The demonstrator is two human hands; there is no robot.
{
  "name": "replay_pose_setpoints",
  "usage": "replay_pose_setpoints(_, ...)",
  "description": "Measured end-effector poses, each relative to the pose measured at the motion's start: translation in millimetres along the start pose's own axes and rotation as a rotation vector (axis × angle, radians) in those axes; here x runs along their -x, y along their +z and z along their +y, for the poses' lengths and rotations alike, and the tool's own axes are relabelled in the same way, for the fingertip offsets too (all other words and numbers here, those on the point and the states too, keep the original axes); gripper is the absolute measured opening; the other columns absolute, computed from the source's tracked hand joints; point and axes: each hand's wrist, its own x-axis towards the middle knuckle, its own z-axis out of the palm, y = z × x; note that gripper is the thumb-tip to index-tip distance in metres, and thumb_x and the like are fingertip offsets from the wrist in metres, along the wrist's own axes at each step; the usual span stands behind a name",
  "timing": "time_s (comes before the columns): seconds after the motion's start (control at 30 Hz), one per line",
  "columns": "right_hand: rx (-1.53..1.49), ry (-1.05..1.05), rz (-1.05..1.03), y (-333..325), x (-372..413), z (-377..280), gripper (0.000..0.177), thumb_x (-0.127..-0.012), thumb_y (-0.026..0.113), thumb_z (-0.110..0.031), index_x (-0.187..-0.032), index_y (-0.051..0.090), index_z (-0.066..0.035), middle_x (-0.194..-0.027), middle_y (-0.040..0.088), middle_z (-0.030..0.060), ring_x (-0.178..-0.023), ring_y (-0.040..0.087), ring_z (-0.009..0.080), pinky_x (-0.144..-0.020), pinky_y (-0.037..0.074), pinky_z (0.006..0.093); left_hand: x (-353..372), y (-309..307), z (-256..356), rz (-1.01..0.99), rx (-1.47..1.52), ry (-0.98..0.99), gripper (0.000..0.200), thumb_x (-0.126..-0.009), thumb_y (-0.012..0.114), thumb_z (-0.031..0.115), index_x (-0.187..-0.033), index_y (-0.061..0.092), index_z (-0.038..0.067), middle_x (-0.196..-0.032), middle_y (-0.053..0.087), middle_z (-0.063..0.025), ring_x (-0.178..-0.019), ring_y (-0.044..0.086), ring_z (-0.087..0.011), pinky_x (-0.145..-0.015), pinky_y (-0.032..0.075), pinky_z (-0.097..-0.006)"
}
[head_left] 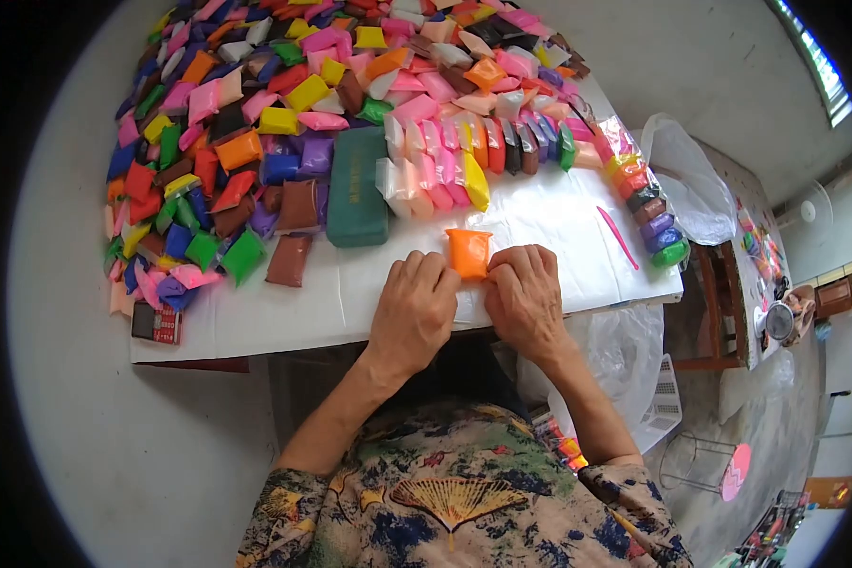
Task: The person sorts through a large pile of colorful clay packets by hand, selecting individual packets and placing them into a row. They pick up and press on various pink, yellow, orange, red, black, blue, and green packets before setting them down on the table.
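A small orange packet (469, 252), soft and shiny like bagged modelling clay, is at the table's front edge between my hands. My left hand (413, 301) is closed, its fingertips pinching the packet's lower left side. On the other side my right hand (524, 292) is closed too, its fingers at the lower right corner. Just behind stand rows of upright packets (450, 170) in pink, peach, yellow and other colours. A green box (358, 187) stands left of those rows, with a brown packet (289, 259) lying near its front.
A large heap of coloured packets (256, 118) covers the back and left of the white table (540, 232). A pink plastic tool (617, 238) and a filled clear bag (646, 204) lie at right. A small dark-and-red box (156, 323) sits at the left corner.
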Motion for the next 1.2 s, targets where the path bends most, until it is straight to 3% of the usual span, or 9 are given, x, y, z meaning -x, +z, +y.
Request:
replay_pose_setpoints(0.2, -0.37, 0.258, 0.038, -15, 2, -14, 0.016, -0.084, 0.069, -0.007, -0.09, 0.056, -0.002, -0.088, 0.058, 0.0111, -0.08, 0.059, 0.0298, -0.074, 0.049, 0.0379, 7, 3, 2, 0.114, 0.125, 0.008, 0.018, -0.078, 0.065, 0.002, -0.093, 0.056, -0.002, -0.113, 0.057, -0.0202, -0.095, 0.056, -0.0338, -0.087, 0.048, -0.0429)
replay_pose_setpoints(0.23, -0.419, 0.424, -0.027, -24, 1, -18, 0.02, -0.091, 0.071, -0.014, -0.098, 0.059, 0.001, -0.084, 0.061, 0.0076, -0.07, 0.06, 0.0218, -0.063, 0.049, 0.0325, 6, 0, 3, 0.135, 0.13, 0.013, 0.019, -0.078, 0.065, 0.002, -0.095, 0.056, -0.002, -0.115, 0.057, -0.0213, -0.096, 0.056, -0.0345, -0.088, 0.048, -0.0431)
replay_pose_setpoints(0.33, -1.014, 0.839, 0.086, -23, -7, -19, 0.029, -0.094, 0.071, -0.02, -0.109, 0.063, 0.003, -0.085, 0.063, 0.0026, -0.068, 0.056, 0.0104, -0.062, 0.046, 0.0261, 0, -2, 6, 0.171, 0.154, 0.09, 0.022, -0.078, 0.066, 0.001, -0.098, 0.057, -0.004, -0.115, 0.057, -0.0226, -0.097, 0.057, -0.036, -0.089, 0.049, -0.0434)
replay_pose_setpoints(0.37, -1.125, 0.879, -0.019, -30, -10, -12, 0.035, -0.096, 0.07, -0.024, -0.116, 0.064, 0.004, -0.086, 0.064, -0.0001, -0.07, 0.052, 0.0042, -0.061, 0.044, 0.0216, -2, -2, 7, 0.18, 0.163, 0.127, 0.023, -0.078, 0.066, 0.001, -0.099, 0.057, -0.005, -0.114, 0.057, -0.0226, -0.098, 0.057, -0.0364, -0.089, 0.049, -0.0434)
replay_pose_setpoints(0.47, -1.165, 0.944, -0.093, -39, -17, -2, 0.034, -0.095, 0.071, -0.023, -0.116, 0.065, 0.003, -0.082, 0.063, -0.0006, -0.068, 0.051, 0.0037, -0.06, 0.043, 0.0205, -9, 1, 6, 0.173, 0.097, 0.163, 0.025, -0.081, 0.066, 0.0, -0.103, 0.058, -0.006, -0.113, 0.057, -0.0233, -0.101, 0.057, -0.0377, -0.089, 0.049, -0.0446)
replay_pose_setpoints(0.73, -0.599, 0.714, 0.056, -27, -38, 33, 0.024, -0.094, 0.07, -0.018, -0.109, 0.065, 0.0, -0.082, 0.064, 0.0013, -0.069, 0.056, 0.0065, -0.061, 0.046, 0.0232, -10, 9, -6, 0.183, 0.352, -0.129, 0.027, -0.088, 0.065, 0.0, -0.115, 0.059, -0.003, -0.113, 0.061, -0.0203, -0.097, 0.061, -0.035, -0.084, 0.052, -0.0397)
replay_pose_setpoints(0.87, -0.995, 0.75, -0.068, -31, -42, 50, 0.028, -0.095, 0.066, -0.015, -0.118, 0.063, 0.002, -0.087, 0.066, 0.0012, -0.067, 0.053, 0.0068, -0.061, 0.045, 0.0238, -12, -2, -2, 0.071, 0.621, -0.381, 0.034, -0.092, 0.064, 0.004, -0.124, 0.058, -0.003, -0.109, 0.064, -0.0163, -0.087, 0.062, -0.0251, -0.078, 0.053, -0.0335)
replay_pose_setpoints(1.03, -1.133, 0.726, -0.257, -32, -43, 46, 0.036, -0.098, 0.064, -0.018, -0.129, 0.06, 0.0, -0.093, 0.066, 0.0003, -0.071, 0.052, 0.0053, -0.062, 0.043, 0.021, -26, 5, 5, 0.076, 0.785, -0.376, 0.042, -0.092, 0.065, 0.005, -0.132, 0.054, -0.006, -0.106, 0.064, -0.0171, -0.08, 0.062, -0.0208, -0.07, 0.052, -0.0325)
replay_pose_setpoints(1.2, -0.99, 0.686, -0.067, -17, -38, 38, 0.039, -0.098, 0.064, -0.018, -0.132, 0.057, 0.001, -0.097, 0.067, 0.0025, -0.078, 0.059, 0.0086, -0.07, 0.049, 0.0237, -38, 23, 6, 0.133, 0.758, -0.323, 0.042, -0.093, 0.061, 0.002, -0.133, 0.052, -0.007, -0.107, 0.063, -0.0205, -0.085, 0.064, -0.0289, -0.076, 0.053, -0.0378)
